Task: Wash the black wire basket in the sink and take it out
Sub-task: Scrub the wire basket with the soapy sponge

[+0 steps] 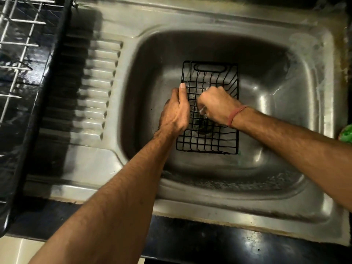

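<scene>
The black wire basket [211, 79] lies in the steel sink [276, 111], over the drain, its handle slot at the far end. My left hand [176, 111] grips the basket's left rim, thumb lying along the wire. Inside the basket, my right hand [216, 106] is curled into a fist and rubs the wires; something pale shows under its fingers, but I cannot tell what it is. A red thread circles my right wrist.
A ribbed steel drainboard [91, 96] lies left of the bowl. Further left stands a black tray with a white wire dish rack [21, 44]. A green object [346, 133] sits at the right edge. Black counter [190, 241] runs along the front.
</scene>
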